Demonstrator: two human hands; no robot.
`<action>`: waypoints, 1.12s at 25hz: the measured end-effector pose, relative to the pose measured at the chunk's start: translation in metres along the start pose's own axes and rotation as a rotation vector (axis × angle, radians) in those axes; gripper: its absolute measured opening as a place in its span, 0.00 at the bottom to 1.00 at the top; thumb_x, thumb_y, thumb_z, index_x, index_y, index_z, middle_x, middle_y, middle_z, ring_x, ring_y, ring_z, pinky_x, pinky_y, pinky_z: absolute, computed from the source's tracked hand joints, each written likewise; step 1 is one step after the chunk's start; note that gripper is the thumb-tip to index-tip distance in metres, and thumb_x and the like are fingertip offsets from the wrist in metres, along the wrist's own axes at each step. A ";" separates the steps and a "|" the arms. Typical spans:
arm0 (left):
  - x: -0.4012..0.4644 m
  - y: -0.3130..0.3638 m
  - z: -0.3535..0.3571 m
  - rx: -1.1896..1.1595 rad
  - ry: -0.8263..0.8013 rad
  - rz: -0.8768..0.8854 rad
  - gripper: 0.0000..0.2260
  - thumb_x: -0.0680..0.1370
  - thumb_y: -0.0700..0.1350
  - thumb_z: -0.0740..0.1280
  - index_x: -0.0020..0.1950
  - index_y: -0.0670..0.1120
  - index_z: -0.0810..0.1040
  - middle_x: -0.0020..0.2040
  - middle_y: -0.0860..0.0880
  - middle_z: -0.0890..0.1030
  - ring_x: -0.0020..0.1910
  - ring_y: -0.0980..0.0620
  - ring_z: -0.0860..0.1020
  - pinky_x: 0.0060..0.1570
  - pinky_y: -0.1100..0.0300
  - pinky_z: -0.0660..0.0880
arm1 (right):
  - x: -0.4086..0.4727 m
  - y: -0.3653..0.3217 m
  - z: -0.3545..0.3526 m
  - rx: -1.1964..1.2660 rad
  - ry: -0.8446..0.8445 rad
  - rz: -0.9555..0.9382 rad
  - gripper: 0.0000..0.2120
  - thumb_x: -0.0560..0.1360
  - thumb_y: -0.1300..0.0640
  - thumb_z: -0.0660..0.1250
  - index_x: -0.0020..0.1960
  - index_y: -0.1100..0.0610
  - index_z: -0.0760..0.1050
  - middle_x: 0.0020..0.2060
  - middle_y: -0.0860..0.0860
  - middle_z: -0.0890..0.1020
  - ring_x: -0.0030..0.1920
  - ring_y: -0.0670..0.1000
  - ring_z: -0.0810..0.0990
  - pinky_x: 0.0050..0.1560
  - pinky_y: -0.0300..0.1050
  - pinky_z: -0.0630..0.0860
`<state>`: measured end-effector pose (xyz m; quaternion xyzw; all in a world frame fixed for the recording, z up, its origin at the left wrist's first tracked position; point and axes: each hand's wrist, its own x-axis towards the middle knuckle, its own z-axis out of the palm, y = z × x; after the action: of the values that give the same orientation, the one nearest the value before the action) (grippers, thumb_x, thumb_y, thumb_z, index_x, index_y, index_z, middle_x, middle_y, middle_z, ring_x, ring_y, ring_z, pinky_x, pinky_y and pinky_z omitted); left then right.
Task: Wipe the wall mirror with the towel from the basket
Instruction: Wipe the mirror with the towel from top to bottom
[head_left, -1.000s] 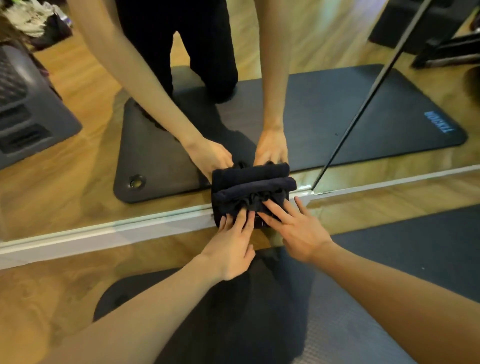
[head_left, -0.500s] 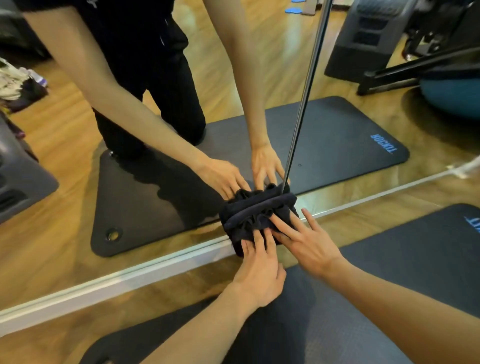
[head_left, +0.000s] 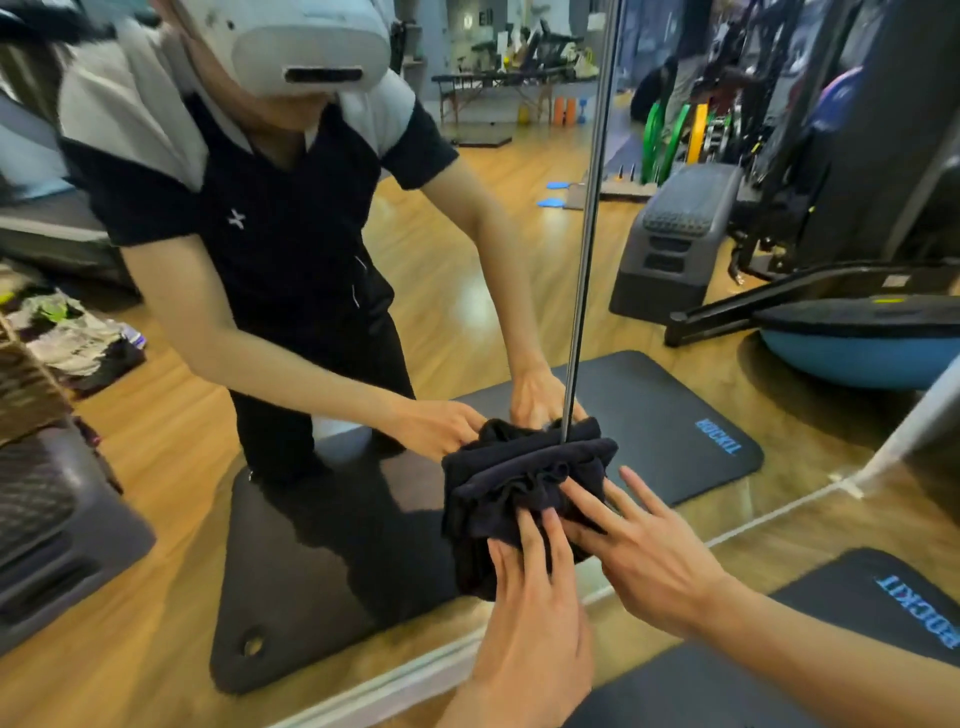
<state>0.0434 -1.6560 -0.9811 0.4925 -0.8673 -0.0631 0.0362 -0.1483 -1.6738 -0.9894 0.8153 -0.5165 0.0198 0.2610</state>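
A bunched dark towel (head_left: 519, 493) is pressed flat against the wall mirror (head_left: 457, 312), low down and just left of the mirror's vertical seam (head_left: 582, 260). My left hand (head_left: 530, 613) pushes on the towel's lower part with its fingers together. My right hand (head_left: 644, 551) presses the towel's right side with fingers spread. The glass reflects both hands, the towel and a person in a black shirt wearing a headset.
A black exercise mat (head_left: 779, 691) lies on the wooden floor under my arms, close to the mirror's white bottom frame (head_left: 363, 691). Reflected in the glass are a blue balance ball (head_left: 857, 358), a grey step platform (head_left: 670, 244) and gym equipment.
Both hands have slid the towel up the glass from the bottom frame and toward the seam. The view has tilted upward, showing more of the reflection.
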 end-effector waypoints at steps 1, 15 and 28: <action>0.002 0.003 -0.028 -0.002 -0.009 -0.003 0.38 0.69 0.53 0.59 0.75 0.34 0.65 0.72 0.30 0.71 0.64 0.27 0.77 0.60 0.40 0.78 | 0.011 0.017 -0.028 -0.018 0.028 -0.012 0.47 0.66 0.52 0.74 0.82 0.45 0.61 0.83 0.53 0.51 0.77 0.60 0.68 0.76 0.63 0.56; 0.031 0.029 -0.488 0.068 0.728 0.186 0.38 0.82 0.48 0.59 0.82 0.38 0.39 0.78 0.39 0.26 0.79 0.27 0.40 0.80 0.38 0.42 | 0.193 0.192 -0.446 0.036 0.399 0.143 0.29 0.81 0.50 0.49 0.82 0.41 0.57 0.84 0.56 0.48 0.78 0.64 0.66 0.78 0.70 0.58; -0.028 -0.062 -0.774 0.457 0.990 0.049 0.37 0.85 0.52 0.57 0.83 0.41 0.37 0.81 0.36 0.31 0.80 0.28 0.40 0.80 0.38 0.42 | 0.379 0.150 -0.673 0.440 0.971 0.159 0.24 0.83 0.56 0.58 0.78 0.53 0.68 0.82 0.61 0.57 0.81 0.69 0.54 0.78 0.72 0.51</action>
<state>0.2074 -1.7201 -0.2243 0.4382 -0.7494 0.3675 0.3336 0.0604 -1.7382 -0.2333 0.7064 -0.3802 0.5217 0.2904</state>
